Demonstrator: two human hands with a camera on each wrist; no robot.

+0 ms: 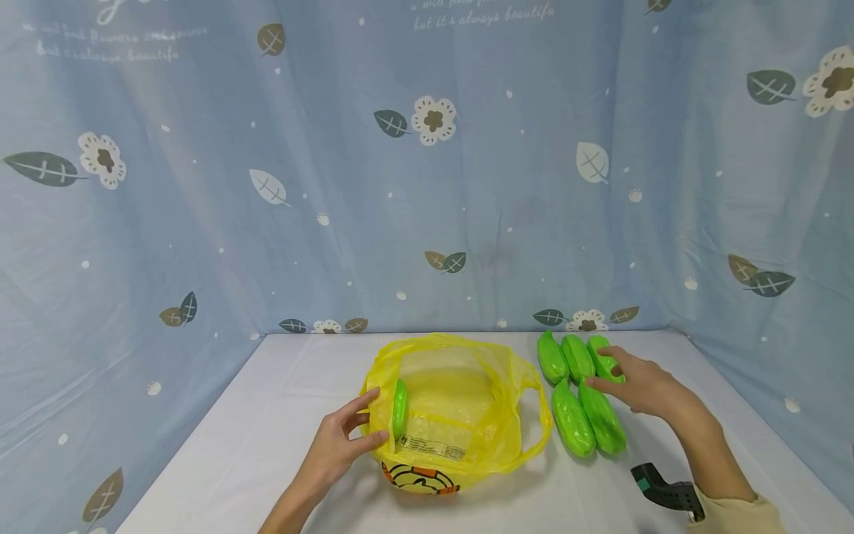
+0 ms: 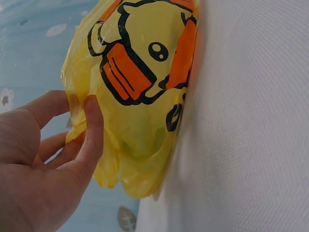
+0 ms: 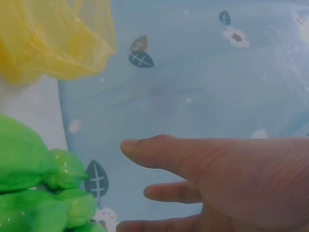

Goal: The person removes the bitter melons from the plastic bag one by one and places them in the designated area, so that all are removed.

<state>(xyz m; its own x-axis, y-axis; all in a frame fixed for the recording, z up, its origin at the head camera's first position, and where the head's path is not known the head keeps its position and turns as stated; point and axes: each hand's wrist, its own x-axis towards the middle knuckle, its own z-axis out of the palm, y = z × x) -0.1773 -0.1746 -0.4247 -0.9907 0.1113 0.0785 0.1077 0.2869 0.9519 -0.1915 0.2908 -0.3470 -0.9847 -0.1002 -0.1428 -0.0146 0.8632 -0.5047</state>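
A yellow plastic bag (image 1: 460, 467) with a printed duck face (image 2: 140, 53) stands with its mouth spread wide. My left hand (image 1: 343, 437) pinches the left side of its rim, thumb in front and fingers behind. Inside, against that side, lies one glossy green, elongated vegetable (image 1: 399, 409). To the right of the bag are several more such green vegetables (image 1: 572, 419), laid in two rows. Over the right end of these rows is my right hand (image 1: 643, 386), its fingers spread and nothing held; in the right wrist view the green vegetables (image 3: 21, 154) appear left of its fingertips.
A white-covered table (image 1: 220, 445) carries everything. Behind and along both sides hangs a blue curtain (image 1: 333, 185) with leaf and flower prints. A looped handle (image 1: 543, 423) of the bag sticks out toward the green vegetables. A black wrist device (image 1: 667, 493) is by the right sleeve.
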